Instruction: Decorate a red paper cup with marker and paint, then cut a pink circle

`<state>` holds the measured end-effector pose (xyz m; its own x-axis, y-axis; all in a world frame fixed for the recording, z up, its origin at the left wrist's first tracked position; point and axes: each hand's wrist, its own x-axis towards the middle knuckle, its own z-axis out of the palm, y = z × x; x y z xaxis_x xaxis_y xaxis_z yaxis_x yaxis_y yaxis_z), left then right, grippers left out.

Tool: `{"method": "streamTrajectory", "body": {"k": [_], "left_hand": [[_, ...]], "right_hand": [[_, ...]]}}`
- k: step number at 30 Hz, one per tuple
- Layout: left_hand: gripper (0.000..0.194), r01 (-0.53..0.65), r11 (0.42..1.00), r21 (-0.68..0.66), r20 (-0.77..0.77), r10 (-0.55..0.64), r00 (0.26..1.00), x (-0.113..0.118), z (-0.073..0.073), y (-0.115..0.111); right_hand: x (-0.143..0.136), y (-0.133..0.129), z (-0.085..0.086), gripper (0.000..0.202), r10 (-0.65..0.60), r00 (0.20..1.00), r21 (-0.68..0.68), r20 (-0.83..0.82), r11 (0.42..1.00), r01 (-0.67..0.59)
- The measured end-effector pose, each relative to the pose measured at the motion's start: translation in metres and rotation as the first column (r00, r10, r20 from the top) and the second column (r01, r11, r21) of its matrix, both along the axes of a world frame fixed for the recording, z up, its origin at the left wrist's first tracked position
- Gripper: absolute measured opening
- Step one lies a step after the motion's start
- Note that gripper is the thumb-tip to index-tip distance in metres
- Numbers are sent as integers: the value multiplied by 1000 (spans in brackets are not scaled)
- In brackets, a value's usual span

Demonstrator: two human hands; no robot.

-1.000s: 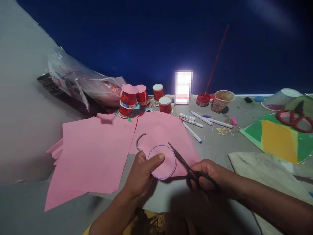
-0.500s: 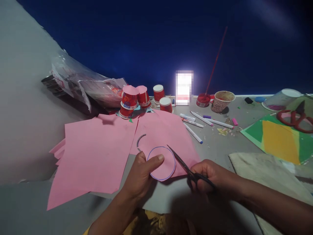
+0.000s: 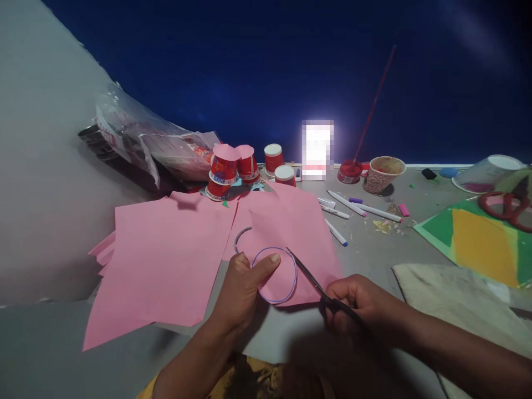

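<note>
My left hand [image 3: 245,285] pinches a sheet of pink paper [image 3: 310,221], its thumb lying across a circle drawn in blue line near the sheet's lower edge. Part of that outline is cut along at the right and bottom. My right hand [image 3: 351,302] grips black-handled scissors [image 3: 310,276], whose blades point up and left along the circle's upper right side. A dark curved line shows on the paper left of the circle. Beside it, at the left, lies a larger stack of pink sheets [image 3: 166,260].
Red paper cups [image 3: 224,172], some topped with pink paper, stand at the back. Behind the sheet are markers [image 3: 346,203], a lit, blurred screen [image 3: 317,149], a red paint pot [image 3: 349,172] and a patterned cup [image 3: 384,174]. Red-handled scissors [image 3: 494,205] rest on coloured sheets at right.
The pink sheet's right part has lifted and bent upward, covering more of the markers. The scissors' tips stay near the circle's upper right. The whole view has shifted slightly.
</note>
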<state>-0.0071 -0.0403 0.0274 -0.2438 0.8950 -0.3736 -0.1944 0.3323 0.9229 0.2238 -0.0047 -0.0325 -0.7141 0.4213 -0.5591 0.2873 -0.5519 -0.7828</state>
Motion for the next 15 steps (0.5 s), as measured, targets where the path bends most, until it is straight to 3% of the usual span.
{"method": "streamTrajectory", "body": {"k": [8,15], "left_hand": [[52,11,1000,20,-45,-10,999,1,4,1],[44,-1,999,47,16,0,1000,3,9,2]], "right_hand": [[1,-2,2,74,-9,1000,-50,-29,999,7],[0,-2,4,67,-20,1000,-34,-10,999,20]]}}
